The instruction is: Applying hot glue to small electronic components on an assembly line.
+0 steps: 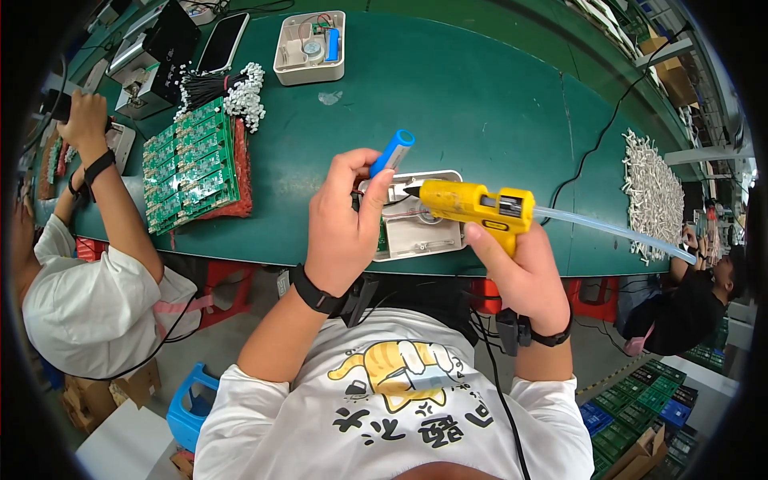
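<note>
Left hand: the left hand (pixel 340 220) has thumb and forefinger pinched on a blue cylinder (pixel 392 154), gap narrow; other fingers partly hidden.
Right hand: the right hand (pixel 524 272) is wrapped round the grip of a yellow glue gun (pixel 472 206), thumb along its near side; trigger finger hidden, so we can't tell if it's squeezing.
Blue cylinder: tilted, top end up, above the left part of the near white casing (pixel 424 246).
Glue gun: dark nozzle (pixel 411 191) points left over the casing, just beside the left fingertips; we can't tell if it touches anything. Clear glue stick (pixel 616 230) trails from the back.
Near casing: on the green table (pixel 496 104) at the person's edge, inside facing up; green board and round part partly visible under hands and gun.
Step in hand: we read it as gluing, with the cylinder not yet seated.
Next move calls for: in our judgement, a steady nozzle, fingertips clear of the hot tip, then cylinder lowered without snagging wires.
Far casing: the second white casing (pixel 308 78) has a blue cylinder lying inside; handy reference for us.
Board stack: green circuit boards (pixel 192 160) to the left, white-ended leads (pixel 244 96) behind.
</note>
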### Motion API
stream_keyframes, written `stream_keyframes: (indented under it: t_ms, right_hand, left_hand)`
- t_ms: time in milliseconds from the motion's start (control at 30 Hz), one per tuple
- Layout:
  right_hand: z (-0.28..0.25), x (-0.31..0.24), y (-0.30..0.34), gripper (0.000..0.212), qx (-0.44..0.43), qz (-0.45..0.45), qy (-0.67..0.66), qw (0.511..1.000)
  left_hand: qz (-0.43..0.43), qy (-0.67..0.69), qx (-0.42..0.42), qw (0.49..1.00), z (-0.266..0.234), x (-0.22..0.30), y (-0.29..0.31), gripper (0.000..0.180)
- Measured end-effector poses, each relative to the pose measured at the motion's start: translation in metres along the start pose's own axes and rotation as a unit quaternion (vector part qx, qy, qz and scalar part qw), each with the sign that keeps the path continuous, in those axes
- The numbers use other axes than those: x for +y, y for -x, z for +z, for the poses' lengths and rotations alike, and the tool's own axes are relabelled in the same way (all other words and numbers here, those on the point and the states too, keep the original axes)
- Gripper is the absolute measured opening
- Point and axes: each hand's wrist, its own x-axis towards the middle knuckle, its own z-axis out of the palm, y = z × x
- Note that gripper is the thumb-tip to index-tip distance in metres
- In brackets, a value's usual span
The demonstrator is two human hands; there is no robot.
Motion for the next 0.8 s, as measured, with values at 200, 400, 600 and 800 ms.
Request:
stream_keyframes:
  t_ms: [200, 400, 600, 800]
  right_hand:
    - [0.012, -0.003, -0.011, 0.030, -0.015, -0.041, 0.056, 0.997]
    - [0.017, 0.000, -0.011, 0.032, -0.002, -0.045, 0.024, 0.999]
    - [0.006, -0.005, -0.005, 0.033, -0.019, 0.028, 0.017, 0.999]
    - [-0.011, 0.019, 0.008, 0.033, 0.057, 0.043, -0.012, 0.997]
  left_hand:
    - [0.033, -0.053, -0.031, 0.998, -0.004, -0.003, -0.002, 0.022]
    - [0.060, -0.047, -0.016, 0.997, -0.004, -0.001, -0.001, 0.022]
    - [0.093, -0.071, -0.006, 0.993, -0.006, 0.006, -0.005, 0.022]
    - [0.154, -0.157, 0.000, 0.975, -0.008, 0.014, -0.002, 0.020]
